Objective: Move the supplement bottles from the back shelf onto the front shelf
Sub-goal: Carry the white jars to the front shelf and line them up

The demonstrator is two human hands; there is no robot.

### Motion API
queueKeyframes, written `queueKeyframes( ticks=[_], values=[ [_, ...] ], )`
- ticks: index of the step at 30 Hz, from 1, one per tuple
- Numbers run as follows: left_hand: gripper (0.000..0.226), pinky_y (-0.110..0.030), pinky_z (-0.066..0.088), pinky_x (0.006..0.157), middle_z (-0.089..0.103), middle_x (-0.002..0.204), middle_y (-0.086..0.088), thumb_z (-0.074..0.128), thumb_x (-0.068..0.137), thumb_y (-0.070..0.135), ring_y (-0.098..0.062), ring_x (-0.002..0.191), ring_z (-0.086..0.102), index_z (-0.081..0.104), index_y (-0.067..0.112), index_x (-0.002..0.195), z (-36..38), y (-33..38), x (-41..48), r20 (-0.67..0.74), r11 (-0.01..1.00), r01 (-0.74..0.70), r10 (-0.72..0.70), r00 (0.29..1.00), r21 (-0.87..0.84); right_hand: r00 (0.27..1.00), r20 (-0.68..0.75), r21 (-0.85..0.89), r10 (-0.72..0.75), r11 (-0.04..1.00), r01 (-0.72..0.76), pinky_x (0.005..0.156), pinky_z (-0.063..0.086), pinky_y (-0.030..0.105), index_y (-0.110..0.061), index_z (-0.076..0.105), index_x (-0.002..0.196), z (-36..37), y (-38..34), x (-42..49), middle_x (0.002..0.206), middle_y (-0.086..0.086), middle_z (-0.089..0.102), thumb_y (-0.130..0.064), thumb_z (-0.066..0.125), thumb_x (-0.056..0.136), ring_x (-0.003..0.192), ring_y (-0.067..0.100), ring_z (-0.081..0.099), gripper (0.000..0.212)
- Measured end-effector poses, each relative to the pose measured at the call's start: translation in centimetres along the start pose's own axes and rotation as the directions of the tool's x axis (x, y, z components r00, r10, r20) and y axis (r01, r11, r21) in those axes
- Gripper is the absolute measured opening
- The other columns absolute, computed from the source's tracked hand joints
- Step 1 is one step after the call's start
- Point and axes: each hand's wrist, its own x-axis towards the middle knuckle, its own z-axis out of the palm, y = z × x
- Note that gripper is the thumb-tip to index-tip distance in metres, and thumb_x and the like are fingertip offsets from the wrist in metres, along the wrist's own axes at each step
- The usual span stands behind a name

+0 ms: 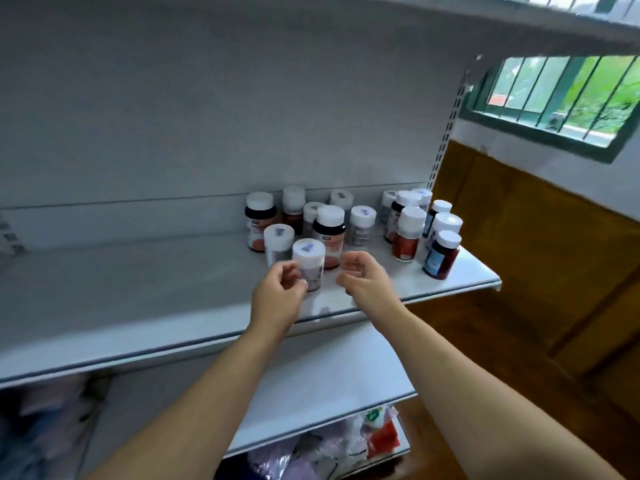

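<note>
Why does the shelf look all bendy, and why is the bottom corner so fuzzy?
Head view: the wide-angle lens bows the shelf and its front edge; the goods at bottom left are smeared by blur; the bottles have labels too soft to read; the window is the brightest patch.

The only view comes from a wide-angle camera on the person's head, facing forward and a little downward at the grey shelf (138, 289). It sits close: the two forearms enter from the bottom edge, and the left hand (278, 292) and right hand (363, 277) meet over the shelf's front part, near the picture's centre. The shelf runs slanted across the frame, its right end higher. Above the shelf an upper shelf (450, 26) crosses the top, below the shelf a lower board (329, 386) shows, and past the shelf's right end a barred window (554, 95) fills the upper corner.
</note>
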Motion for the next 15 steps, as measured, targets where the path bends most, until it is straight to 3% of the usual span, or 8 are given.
queueKeyframes(
  ticks=[2,5,10,15],
  values=[
    [0.030,-0.033,0.045,0.097,0.060,0.101,0.001,0.059,0.083,0.004,-0.016,0.098,0.057,0.057,0.016,0.110,0.1,-1.0,1.0,-0.040,0.999,0.017,-0.015,0.999,0.045,0.999,0.044,0.017,-0.001,1.000,0.000,0.053,0.041,0.009,-0.016,0.051,0.105,1.0,0.6,1.5,0.089,-0.005,0.061,0.001,0.058,0.082,0.072,0.003,0.053,0.029],
    [0.035,-0.031,0.045,0.092,0.064,0.106,-0.005,0.060,0.081,0.005,-0.023,0.102,0.060,0.056,0.010,0.116,0.4,-1.6,2.6,-0.097,0.993,0.048,-0.038,0.995,0.106,0.996,0.090,0.028,0.016,0.999,-0.018,0.060,0.039,0.017,-0.018,0.050,0.107,1.8,1.5,3.2,0.102,0.001,0.063,-0.001,0.061,0.080,0.082,0.009,0.056,0.034],
    [0.035,-0.027,0.043,0.087,0.066,0.112,-0.009,0.061,0.079,0.005,-0.026,0.104,0.060,0.059,0.011,0.114,1.8,-1.6,3.7,-0.105,0.974,0.036,-0.013,0.994,0.222,0.989,0.148,0.017,0.004,1.000,-0.006,0.072,0.048,0.027,-0.016,0.047,0.126,1.5,2.6,5.4,0.112,0.001,0.064,0.000,0.070,0.070,0.100,0.017,0.061,0.062],
    [0.035,-0.025,0.043,0.088,0.067,0.112,-0.008,0.062,0.079,0.006,-0.025,0.105,0.061,0.059,0.011,0.114,2.8,-1.6,3.8,-0.150,0.980,0.034,-0.004,0.989,0.197,0.970,0.225,0.021,-0.089,0.996,0.086,0.091,0.051,0.033,-0.022,0.056,0.115,1.9,3.1,6.5,0.104,-0.003,0.065,-0.004,0.074,0.071,0.096,0.014,0.062,0.052]
  ],
)
